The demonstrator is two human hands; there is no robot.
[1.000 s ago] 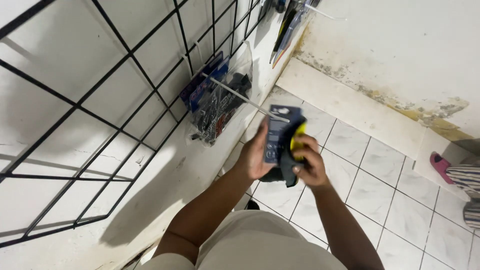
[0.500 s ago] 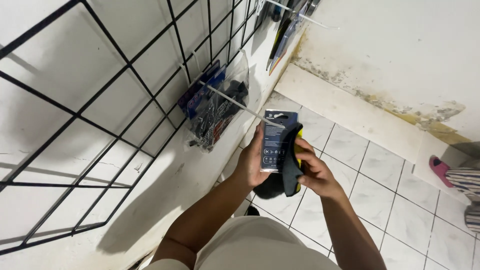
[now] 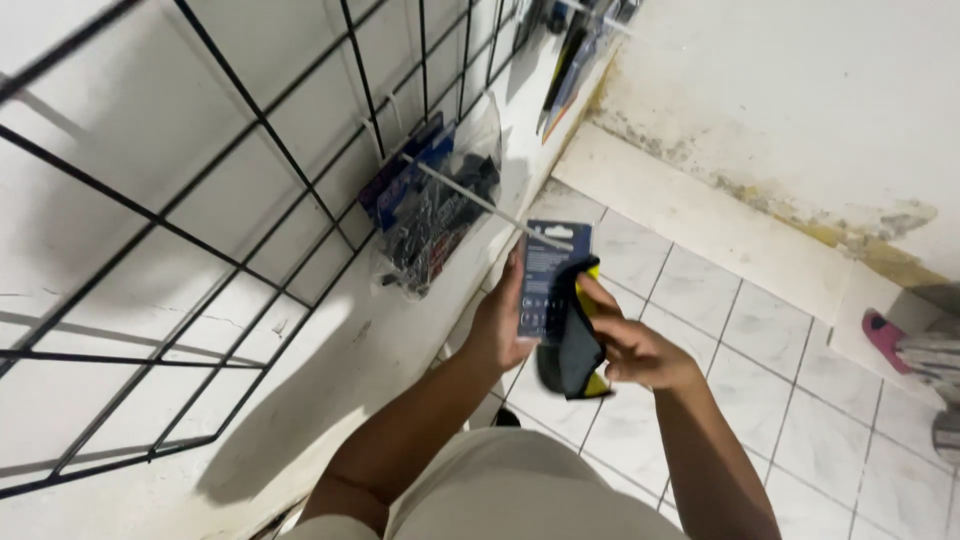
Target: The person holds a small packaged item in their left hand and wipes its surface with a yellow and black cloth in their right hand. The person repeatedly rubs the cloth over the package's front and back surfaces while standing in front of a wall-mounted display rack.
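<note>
A black wire grid (image 3: 250, 200) covers the white wall above a tiled floor (image 3: 800, 420). Clear bags of dark goods with blue cards (image 3: 425, 215) hang on a peg (image 3: 470, 195) from the grid. Below the peg's tip, the left hand (image 3: 500, 325) grips a dark blue rectangular card (image 3: 548, 280), while the right hand (image 3: 640, 350) pinches the black-and-yellow item (image 3: 575, 350) attached to it.

Bare forearms; a plain beige top (image 3: 500, 490).
</note>
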